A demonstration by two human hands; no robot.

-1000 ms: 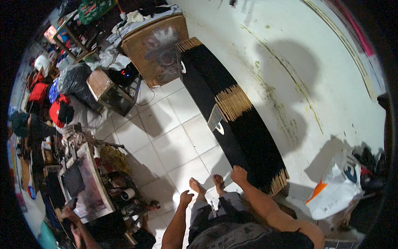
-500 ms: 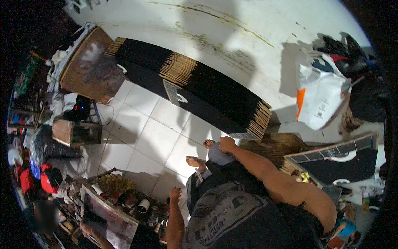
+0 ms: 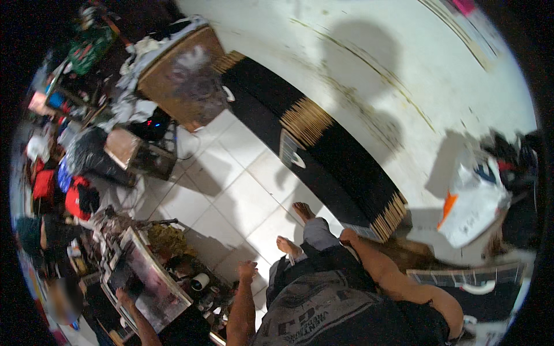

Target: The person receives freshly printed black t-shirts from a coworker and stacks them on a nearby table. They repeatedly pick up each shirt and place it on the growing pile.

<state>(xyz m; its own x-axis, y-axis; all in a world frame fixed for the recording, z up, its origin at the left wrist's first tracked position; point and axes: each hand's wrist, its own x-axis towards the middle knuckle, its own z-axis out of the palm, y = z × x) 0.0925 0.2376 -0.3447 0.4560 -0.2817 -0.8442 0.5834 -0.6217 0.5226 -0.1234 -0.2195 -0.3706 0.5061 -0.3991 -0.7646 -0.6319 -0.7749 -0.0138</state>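
Along the white wall [image 3: 490, 104], a long curved row of black boards [image 3: 343, 158] with pale wooden edges stands packed together on the tiled floor [image 3: 248, 196], running from a brown wooden panel [image 3: 182, 86] down to the person's right side. White curved pieces show on its floor-facing side.

The right hand [image 3: 349, 236] is just beside the near end of the row. Its fingers look bent, but it is blurred, and I cannot tell whether they touch or grip a board. The left hand [image 3: 248, 270] hangs over the floor, well apart from the row, its fingers loosely curled and holding nothing visible. The person's bare feet [image 3: 303, 212] are between the two hands, farther forward.

Right of the row, a white plastic bag [image 3: 476, 205] with an orange patch sits by the wall. Below it lies another black board [image 3: 493, 300] with a white curved piece.

At the left, a co-worker's hand [image 3: 124, 297] is over a framed panel [image 3: 164, 288], close to a white cup-like thing [image 3: 200, 281]. Beyond are a small box [image 3: 124, 147], a dark plastic bundle [image 3: 95, 158] and a red and black cap [image 3: 79, 198].
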